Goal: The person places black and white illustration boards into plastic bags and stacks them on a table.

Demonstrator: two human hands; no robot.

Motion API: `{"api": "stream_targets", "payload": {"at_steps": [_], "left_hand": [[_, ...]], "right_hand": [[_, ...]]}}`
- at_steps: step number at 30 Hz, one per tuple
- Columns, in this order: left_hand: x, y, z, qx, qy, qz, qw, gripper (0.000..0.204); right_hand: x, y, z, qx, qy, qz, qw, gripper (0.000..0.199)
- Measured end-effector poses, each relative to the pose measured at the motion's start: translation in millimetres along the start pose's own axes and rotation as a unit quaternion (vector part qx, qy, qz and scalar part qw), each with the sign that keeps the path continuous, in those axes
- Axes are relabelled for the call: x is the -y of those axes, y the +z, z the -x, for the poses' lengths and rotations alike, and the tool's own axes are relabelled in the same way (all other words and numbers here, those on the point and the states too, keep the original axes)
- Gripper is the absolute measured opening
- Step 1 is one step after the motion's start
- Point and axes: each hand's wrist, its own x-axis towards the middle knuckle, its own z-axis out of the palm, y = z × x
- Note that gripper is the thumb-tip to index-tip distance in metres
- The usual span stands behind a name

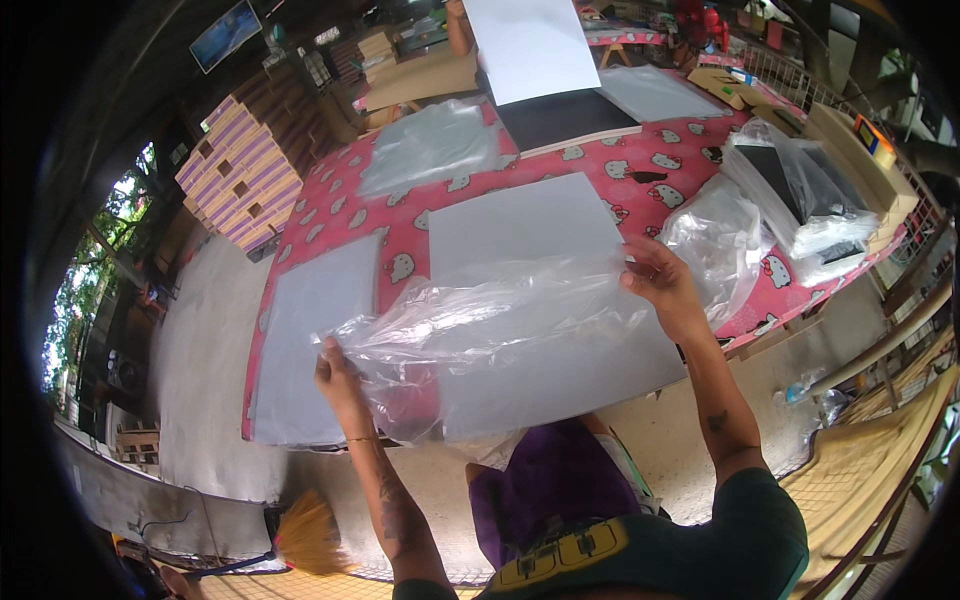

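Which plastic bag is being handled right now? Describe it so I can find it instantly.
Start at the pink patterned tablecloth. At its near edge lies a large grey sheet; the clear plastic bag is stretched over it between the left hand and right hand. Unlike the crumpled bag pile to the right, it is held spread out.

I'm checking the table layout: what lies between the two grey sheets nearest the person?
In the head view, a bare strip of pink patterned tablecloth separates the left grey sheet from the middle grey sheet.

**Sheets and bags crowd the desk**

Beyond the left hand and right hand, the stretched clear plastic bag spans the gap. A crumpled bag pile blocks right; grey sheets lie left. Bare pink desk shows ahead.
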Motion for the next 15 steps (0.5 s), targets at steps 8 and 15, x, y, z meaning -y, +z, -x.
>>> {"api": "stream_targets", "payload": {"at_steps": [8,15], "left_hand": [[11.0,-18.6,-4.8,0.006,0.0,-0.002,1.0,0.033],[-8.9,-13.8,14.9,0.021,-0.007,0.045,0.999,0.033]], "right_hand": [[-21.9,-5.5,8.8,0.018,0.1,-0.102,0.99,0.046],[-0.2,30.4,19.1,-0.168,-0.264,0.349,0.883,0.033]]}}
